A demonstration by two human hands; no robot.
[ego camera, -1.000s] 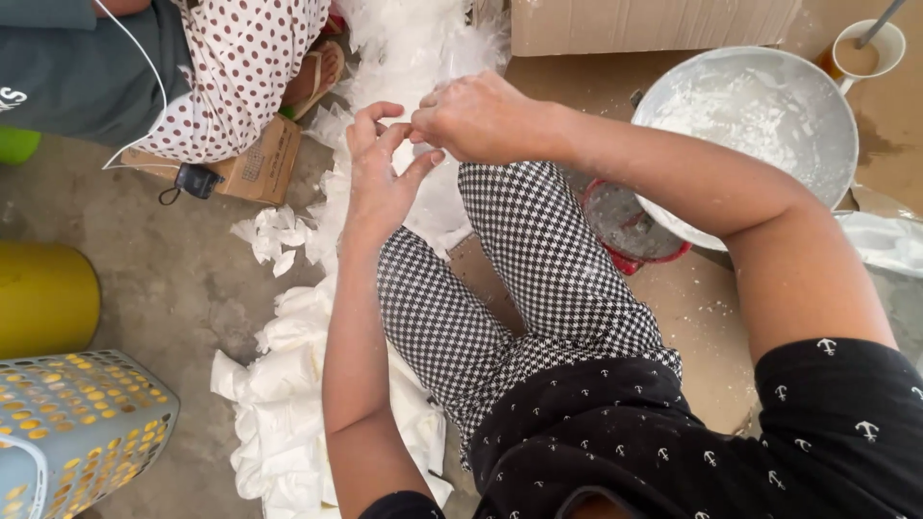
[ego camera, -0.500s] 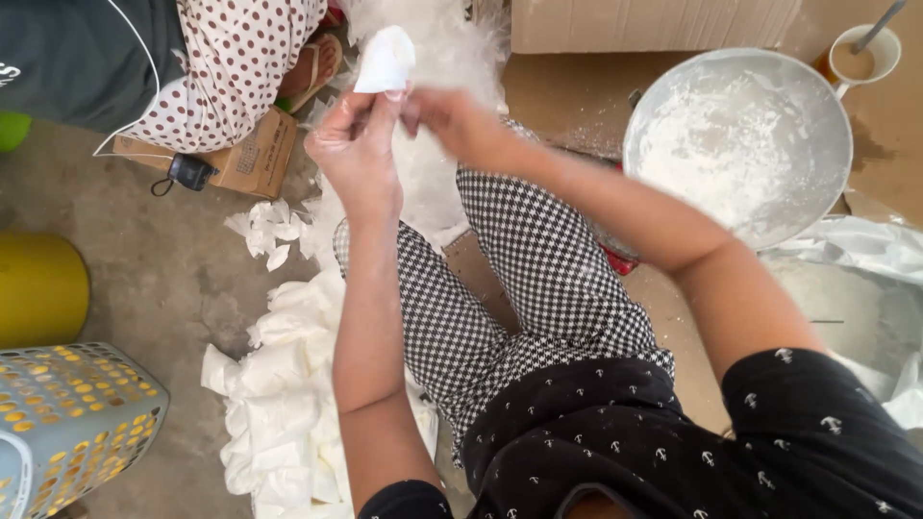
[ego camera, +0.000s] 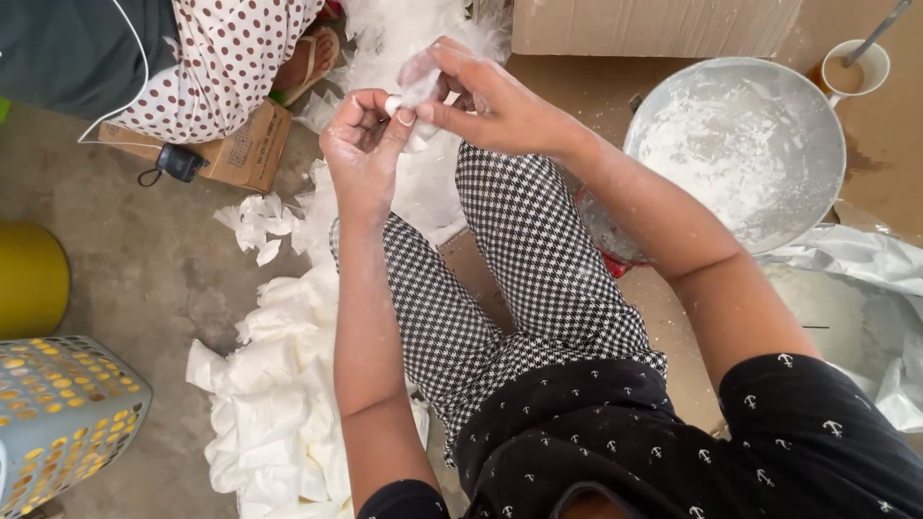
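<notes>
Small white piece [ego camera: 415,88] is pinched between left hand [ego camera: 363,144] & right hand [ego camera: 486,101], held above knees. Approx mid-batch: white pile [ego camera: 279,423] is heaped on floor, powder bowl [ego camera: 745,144] is kept beside.

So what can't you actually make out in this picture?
- Small white piece, head view: blurred and half covered by the fingers of both hands; its material is unclear.
- Cup: cut by the top edge; its contents are too small to tell.
- Yellow container: cut by the left edge.
- Perforated basket: cut by the corner.
</notes>
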